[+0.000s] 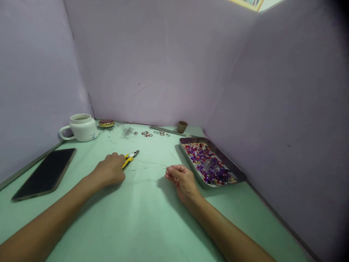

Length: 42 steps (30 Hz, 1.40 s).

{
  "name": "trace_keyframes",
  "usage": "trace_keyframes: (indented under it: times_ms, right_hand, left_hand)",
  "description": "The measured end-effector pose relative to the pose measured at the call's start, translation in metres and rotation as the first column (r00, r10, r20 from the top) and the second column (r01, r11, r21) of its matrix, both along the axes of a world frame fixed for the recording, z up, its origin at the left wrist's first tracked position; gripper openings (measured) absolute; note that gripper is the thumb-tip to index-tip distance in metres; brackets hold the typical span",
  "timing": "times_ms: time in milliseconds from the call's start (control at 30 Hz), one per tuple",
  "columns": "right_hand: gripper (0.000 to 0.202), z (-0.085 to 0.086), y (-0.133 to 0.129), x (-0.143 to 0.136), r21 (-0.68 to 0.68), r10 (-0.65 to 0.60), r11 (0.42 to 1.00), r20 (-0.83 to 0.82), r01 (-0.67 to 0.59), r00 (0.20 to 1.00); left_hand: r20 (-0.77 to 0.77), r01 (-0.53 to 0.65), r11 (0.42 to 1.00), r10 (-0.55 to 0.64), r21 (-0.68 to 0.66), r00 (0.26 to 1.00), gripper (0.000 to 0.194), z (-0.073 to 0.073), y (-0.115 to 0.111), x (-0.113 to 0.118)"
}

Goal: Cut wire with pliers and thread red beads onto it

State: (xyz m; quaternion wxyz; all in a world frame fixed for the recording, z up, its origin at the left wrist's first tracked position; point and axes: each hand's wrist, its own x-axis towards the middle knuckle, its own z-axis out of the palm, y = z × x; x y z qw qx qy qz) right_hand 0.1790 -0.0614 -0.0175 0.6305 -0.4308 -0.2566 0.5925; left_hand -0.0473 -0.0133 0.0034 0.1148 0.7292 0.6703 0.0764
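So you've got a few small beaded pieces [147,134] sitting at 12 o'clock on the worktop [136,218], and they look finished to me. The wire [152,163] nearer you, just left of 12, seems bare, so I'd call that one barely started. Your right hand [182,180] has its end pinched, left hand's [109,169] grip is closed round the pliers [131,158] at 11. Loads of loose beads [209,163] in the tray [195,170] at 1.
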Motion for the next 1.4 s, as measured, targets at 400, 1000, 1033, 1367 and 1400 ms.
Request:
trace_keyframes:
  times_ms: [400,1000,1033,1367,1400]
  right_hand:
    - [0.024,-0.002,0.005,0.0,-0.056,-0.212,0.977,-0.184,0.205,0.96]
    - [0.02,0.012,-0.01,-0.015,-0.139,-0.185,0.979,-0.309,0.148,0.933]
    - [0.019,0.014,-0.007,-0.016,-0.136,-0.185,0.979,-0.309,0.149,0.933]
    - [0.026,0.033,0.072,-0.03,-0.114,-0.251,0.967,-0.302,0.227,0.92]
    - [0.027,0.033,0.078,-0.032,-0.115,-0.261,0.965,-0.304,0.236,0.916]
  left_hand:
    - [0.763,0.199,0.848,0.309,-0.491,0.568,0.03,0.022,-0.048,0.003]
    - [0.679,0.302,0.944,-0.137,-0.13,0.721,0.047,0.021,-0.091,0.047]
    - [0.685,0.3,0.947,-0.142,-0.118,0.715,0.047,0.02,-0.088,0.046]
    - [0.763,0.186,0.978,-0.052,-0.09,0.645,0.057,0.011,-0.024,0.052]
    - [0.773,0.186,0.979,-0.054,-0.083,0.633,0.058,0.011,-0.018,0.052]
